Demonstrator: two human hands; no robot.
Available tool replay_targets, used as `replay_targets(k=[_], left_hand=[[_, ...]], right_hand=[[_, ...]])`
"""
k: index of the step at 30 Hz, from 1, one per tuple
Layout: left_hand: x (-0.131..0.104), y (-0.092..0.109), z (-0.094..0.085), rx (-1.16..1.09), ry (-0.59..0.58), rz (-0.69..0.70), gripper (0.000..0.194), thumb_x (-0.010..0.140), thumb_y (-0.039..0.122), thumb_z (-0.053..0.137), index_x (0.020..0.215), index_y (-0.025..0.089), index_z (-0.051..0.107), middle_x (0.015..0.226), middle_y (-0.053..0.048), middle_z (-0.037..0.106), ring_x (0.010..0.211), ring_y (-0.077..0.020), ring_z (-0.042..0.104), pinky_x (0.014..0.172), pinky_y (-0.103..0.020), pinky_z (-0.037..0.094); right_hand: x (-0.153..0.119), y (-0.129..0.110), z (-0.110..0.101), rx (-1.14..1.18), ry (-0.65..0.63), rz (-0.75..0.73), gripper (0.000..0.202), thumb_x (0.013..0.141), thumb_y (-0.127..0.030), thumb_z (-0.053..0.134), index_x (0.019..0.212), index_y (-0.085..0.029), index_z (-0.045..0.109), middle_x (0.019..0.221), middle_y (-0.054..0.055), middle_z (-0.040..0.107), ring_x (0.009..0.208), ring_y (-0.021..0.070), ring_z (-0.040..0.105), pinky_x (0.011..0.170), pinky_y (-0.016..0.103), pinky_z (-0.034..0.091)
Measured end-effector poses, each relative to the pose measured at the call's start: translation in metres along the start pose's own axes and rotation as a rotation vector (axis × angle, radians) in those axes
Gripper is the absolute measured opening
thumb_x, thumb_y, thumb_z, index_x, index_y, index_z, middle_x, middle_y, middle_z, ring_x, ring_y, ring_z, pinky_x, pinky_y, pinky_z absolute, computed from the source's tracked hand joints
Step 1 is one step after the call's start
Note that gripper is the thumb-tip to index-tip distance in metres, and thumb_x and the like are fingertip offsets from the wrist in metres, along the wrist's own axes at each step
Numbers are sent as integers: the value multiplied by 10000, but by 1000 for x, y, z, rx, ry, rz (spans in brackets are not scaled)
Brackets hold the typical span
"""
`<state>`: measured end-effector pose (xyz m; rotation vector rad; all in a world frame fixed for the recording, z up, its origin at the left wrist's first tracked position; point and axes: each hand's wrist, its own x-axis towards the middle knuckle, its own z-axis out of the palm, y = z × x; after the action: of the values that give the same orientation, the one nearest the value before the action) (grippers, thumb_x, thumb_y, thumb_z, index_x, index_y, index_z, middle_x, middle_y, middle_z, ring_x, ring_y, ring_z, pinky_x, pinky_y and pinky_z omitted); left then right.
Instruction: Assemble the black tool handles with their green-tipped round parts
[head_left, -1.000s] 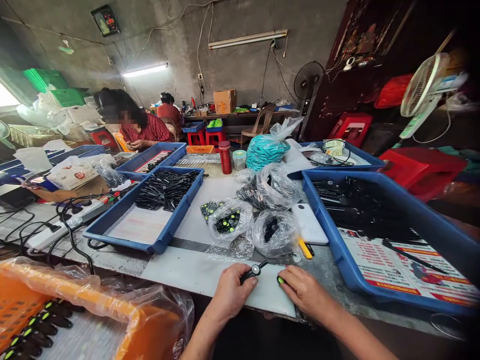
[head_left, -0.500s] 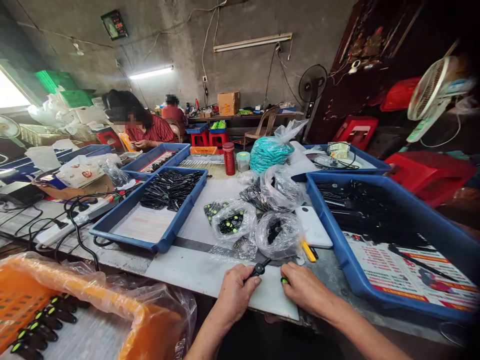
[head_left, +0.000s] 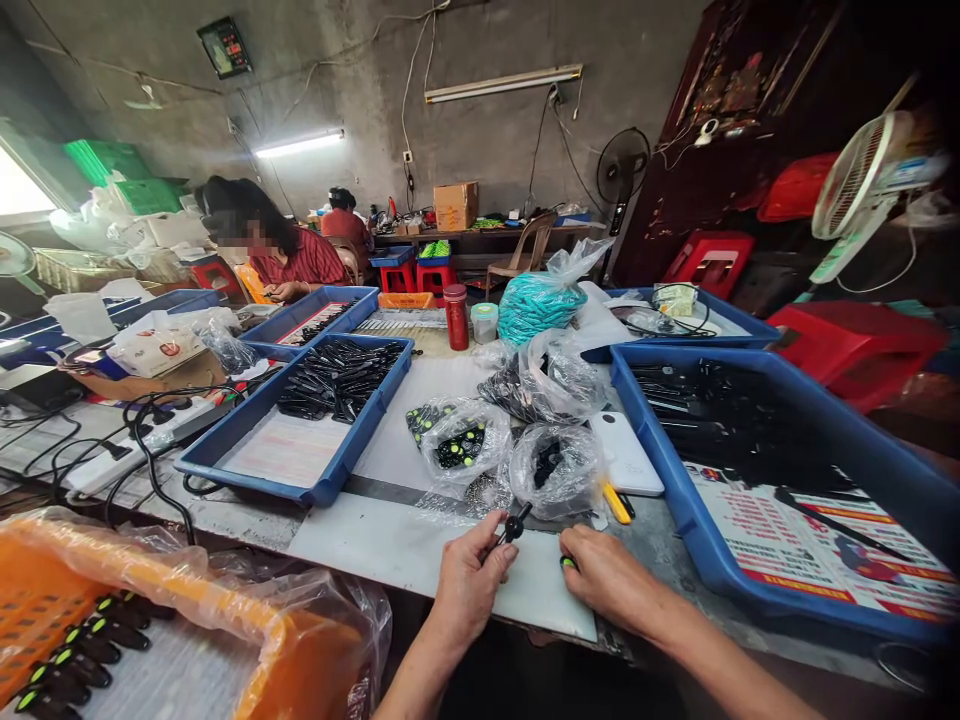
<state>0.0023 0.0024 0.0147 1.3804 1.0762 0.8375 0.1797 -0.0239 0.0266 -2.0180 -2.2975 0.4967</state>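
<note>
Between the thumb and fingers of my left hand (head_left: 466,578) is a small black plastic part with a round hub (head_left: 514,528) and a short arm pointing up. My right hand (head_left: 611,575) is closed, a little to the right of it. A lime-green and black round piece (head_left: 568,562) peeks out under its fingers; the rest of what it grips is hidden. Both hands are over a white board (head_left: 375,535) at the table edge. Just beyond are an open plastic bag of black pieces (head_left: 555,465) and a bag of black-and-green round pieces (head_left: 461,445).
A blue tray (head_left: 330,488) of black parts lies left, and a larger blue tray (head_left: 694,530) right. An orange crate (head_left: 300,640) stands at the lower left. A yellow-handled tool (head_left: 617,503) lies near a white device (head_left: 626,455). Across the table sits a person (head_left: 307,258).
My left hand has turned the black part so its arm points more steeply up, and shifted slightly left. My right hand has stayed almost in place.
</note>
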Motion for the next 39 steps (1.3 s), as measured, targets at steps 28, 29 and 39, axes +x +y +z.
replay_targets(k=[28, 29, 39], left_hand=[[2, 11, 19, -402, -80, -192, 558, 607, 435, 657, 1062, 118, 599, 650, -27, 575, 402, -42, 424, 356, -167, 238], [1, 12, 21, -398, -84, -193, 553, 607, 441, 655, 1056, 122, 604, 650, -26, 572, 400, -40, 421, 358, -168, 236], [-2, 10, 35, -276, -82, -20, 452, 695, 446, 578, 1014, 131, 635, 477, 38, 430, 413, -56, 331, 399, -185, 250]], right_hand=[[-3, 0, 14, 1112, 434, 66, 138, 660, -301, 510, 727, -181, 519, 617, -6, 493, 559, 165, 495, 504, 251, 417], [-2, -4, 14, 1240, 448, 81, 156, 648, -309, 546, 728, -177, 526, 614, -11, 489, 540, 156, 488, 490, 245, 413], [-1, -28, 17, 1875, 559, 133, 258, 552, -302, 767, 689, -160, 602, 599, -9, 566, 507, 130, 510, 500, 229, 441]])
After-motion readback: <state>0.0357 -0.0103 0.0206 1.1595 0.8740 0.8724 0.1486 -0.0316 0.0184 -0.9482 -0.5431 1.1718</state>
